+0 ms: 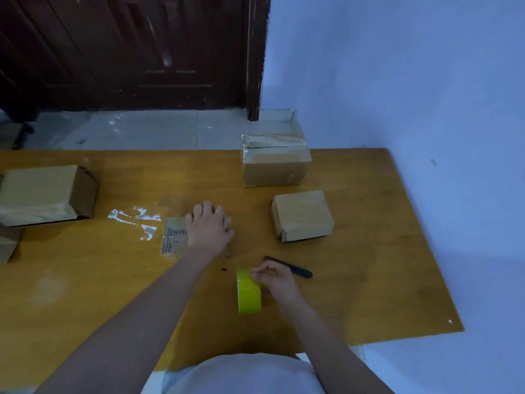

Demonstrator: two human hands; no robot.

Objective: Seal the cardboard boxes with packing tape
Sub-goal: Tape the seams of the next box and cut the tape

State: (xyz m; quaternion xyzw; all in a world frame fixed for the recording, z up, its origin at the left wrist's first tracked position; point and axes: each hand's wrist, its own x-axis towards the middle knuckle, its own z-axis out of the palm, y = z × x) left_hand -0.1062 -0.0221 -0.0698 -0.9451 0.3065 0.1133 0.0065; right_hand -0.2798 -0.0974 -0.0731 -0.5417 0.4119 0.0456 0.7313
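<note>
My left hand lies flat, palm down, on a small flat cardboard box with printed text at the middle of the wooden table. A clear strip of tape seems to run from that box toward the yellow-green tape roll, which my right hand grips nearer to me. Two closed boxes stand to the right: a taller taped one at the back and a lower one in front of it.
A black cutter or pen lies just beyond my right hand. A larger box with an open side sits at the left edge, another box below it. Crumpled clear tape scraps lie left of the middle box.
</note>
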